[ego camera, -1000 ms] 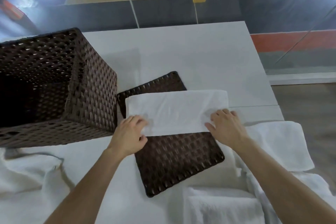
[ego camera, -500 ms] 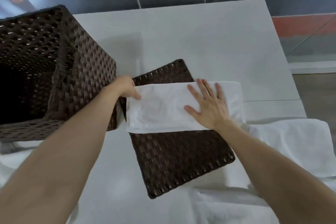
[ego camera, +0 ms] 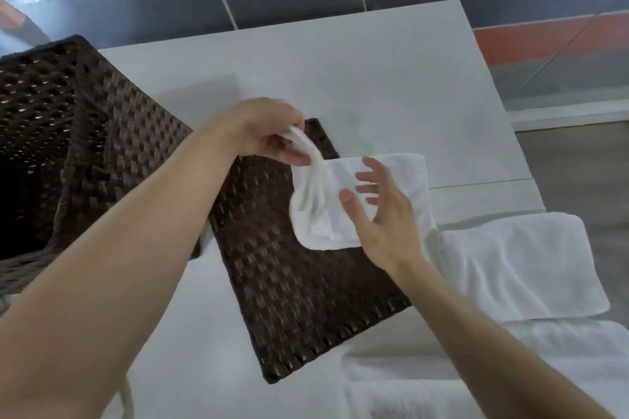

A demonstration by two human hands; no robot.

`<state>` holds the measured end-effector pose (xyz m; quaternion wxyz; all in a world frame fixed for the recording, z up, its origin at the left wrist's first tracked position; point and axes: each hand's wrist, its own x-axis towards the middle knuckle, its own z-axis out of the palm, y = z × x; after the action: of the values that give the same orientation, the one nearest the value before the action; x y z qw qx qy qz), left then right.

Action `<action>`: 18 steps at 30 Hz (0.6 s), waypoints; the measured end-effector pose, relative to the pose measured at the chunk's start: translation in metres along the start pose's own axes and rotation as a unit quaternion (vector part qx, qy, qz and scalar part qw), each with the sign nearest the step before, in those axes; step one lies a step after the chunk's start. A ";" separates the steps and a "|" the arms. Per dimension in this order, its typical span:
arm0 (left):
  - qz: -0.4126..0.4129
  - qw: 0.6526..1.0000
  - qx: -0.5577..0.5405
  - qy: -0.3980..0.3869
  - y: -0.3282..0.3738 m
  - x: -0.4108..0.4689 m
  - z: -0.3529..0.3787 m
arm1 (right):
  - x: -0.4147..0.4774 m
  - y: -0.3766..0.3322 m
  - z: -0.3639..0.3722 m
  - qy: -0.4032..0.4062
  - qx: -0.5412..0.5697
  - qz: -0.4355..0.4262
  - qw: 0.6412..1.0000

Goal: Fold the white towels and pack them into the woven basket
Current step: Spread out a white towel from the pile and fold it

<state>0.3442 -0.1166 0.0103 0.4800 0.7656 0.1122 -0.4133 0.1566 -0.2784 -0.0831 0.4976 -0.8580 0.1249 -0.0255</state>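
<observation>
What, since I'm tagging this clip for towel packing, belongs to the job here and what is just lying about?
Belongs to the job: half-folded towel, one end gripped by the left hand, the right hand open over it; woven basket; white towels waiting at the right.

Just lying about: flat woven panel under the towel; white table.

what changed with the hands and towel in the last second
The left hand has pinched the left end of the towel and carried it rightward, folding it over. The right hand no longer presses flat; its fingers are spread. Basket, woven lid and spare towels stayed put.
</observation>
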 end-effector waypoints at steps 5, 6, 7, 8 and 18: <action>-0.009 0.996 0.048 -0.068 0.034 0.005 0.066 | 0.008 -0.024 -0.021 0.031 0.003 0.194 0.980; 0.003 0.994 0.091 -0.065 0.036 0.010 0.073 | 0.012 -0.013 -0.026 0.053 -0.014 0.197 0.979; 0.022 0.990 0.129 -0.047 0.035 0.017 0.078 | 0.016 0.001 -0.032 0.072 -0.026 0.207 0.975; 0.045 0.986 0.160 -0.017 0.032 0.026 0.081 | 0.019 0.015 -0.038 0.084 -0.027 0.220 0.971; -0.003 0.956 0.261 0.134 -0.073 0.079 0.080 | 0.047 0.078 -0.058 0.021 -0.202 0.228 0.952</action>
<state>0.3109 -0.1634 -0.1108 0.2425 0.9123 0.0664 -0.3231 0.1773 -0.3753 -0.1250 0.3034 -0.8884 0.3305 0.0967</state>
